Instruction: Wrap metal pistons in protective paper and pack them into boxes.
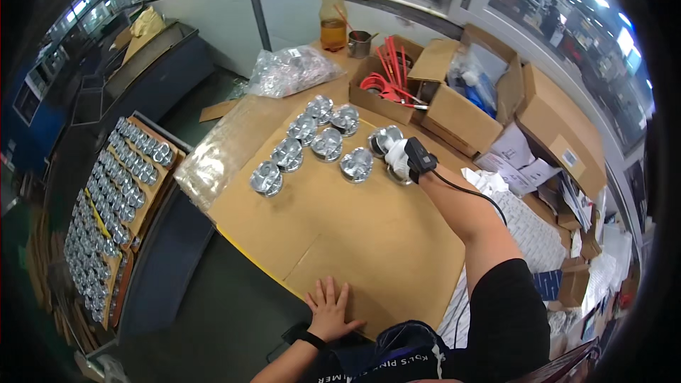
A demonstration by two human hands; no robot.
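Note:
My left hand [328, 314] lies flat with its fingers spread on the brown cardboard sheet [369, 248] near the table's front edge. Stretched out to the far right of the sheet, my right hand [399, 158] is covered in something white, a glove or a cloth. It touches a shiny metal part that looks like a piston, partly hidden beneath it. Its fingers are hidden too. Just beyond is another piston [385, 140]. Left of that hand stand more, including a nearer piston [356, 165], a middle piston [327, 145] and a leftmost piston [266, 179].
Behind the pistons are a clear plastic bag [292, 71], a bottle of amber liquid [333, 14] and a metal mug [360, 44]. Open boxes [454, 117] line the back right. At left, a rack [145, 206] carries rows of similar pistons. A black cable [468, 195] trails from my right wrist.

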